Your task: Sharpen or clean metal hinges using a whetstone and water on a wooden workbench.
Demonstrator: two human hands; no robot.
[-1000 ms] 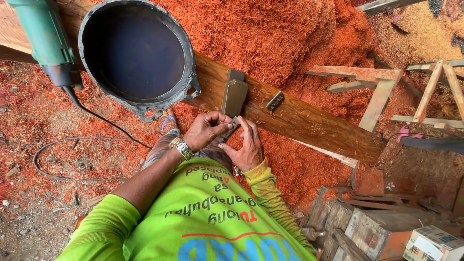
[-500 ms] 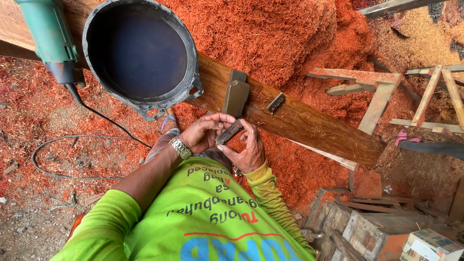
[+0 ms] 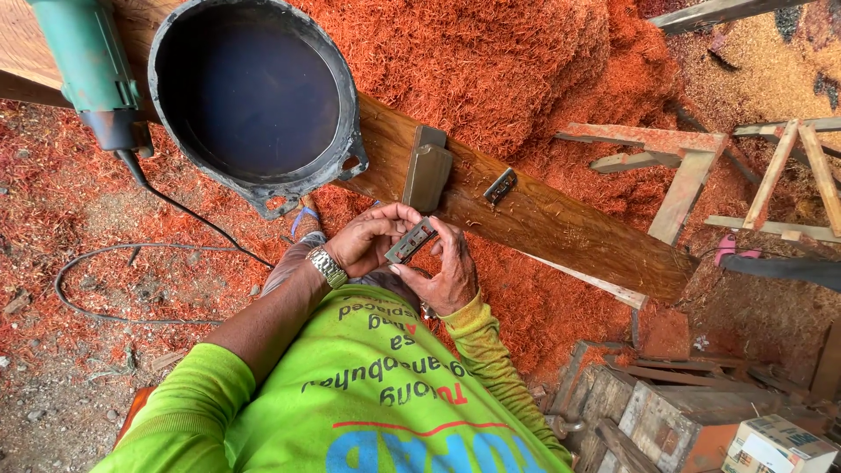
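Both hands meet over the lap, below the plank (image 3: 543,219). Left hand (image 3: 368,241) and right hand (image 3: 447,271) are each pinched on the ends of a small slotted metal blade (image 3: 412,240), held in the air between them. A second blade (image 3: 500,185) and a grey sharpening block (image 3: 427,173) lie on the plank, beside the black bucket (image 3: 254,96). Judgement: keep fingertips on the flat faces, off the edge; hold it steady and level while inspecting.
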